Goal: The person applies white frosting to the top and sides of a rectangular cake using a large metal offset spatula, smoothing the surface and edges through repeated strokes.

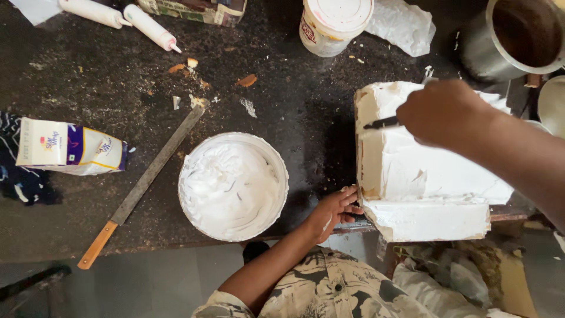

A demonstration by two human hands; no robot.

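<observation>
1. Rectangular cake (412,165), coated in white cream, resting at the right edge of the dark counter (88,88), its near face overhanging toward the person.
2. Right hand (441,115) closed around the dark handle of a spatula (381,123), held over the cake's top near its far left corner; blade hidden under the hand.
3. Left hand (335,209) set at the cake's near left corner, fingers loosely spread and touching the base edge, seemingly steadying or turning it.
4. Bowl of whipped cream (232,185) just left of the cake, well within reach of either hand.
5. Long knife (141,185) with wooden handle lying diagonally left of the bowl, untouched.
6. Cream carton (70,152) on its side at far left; two white piping tubes (126,17) and a lidded white tub (332,23) along the far edge; metal pot (518,38) at upper right.
7. Brown crumbs (197,73) scattered on the counter beyond the bowl.
8. Judged technique for smoothing: blade kept nearly flat and drawn in long single strokes toward an edge; light, even pressure, since bare sponge already shows at the left side; base held firm by the left hand.
9. Judged risk: crumbs dragged into the white coat; blade best wiped between passes.
</observation>
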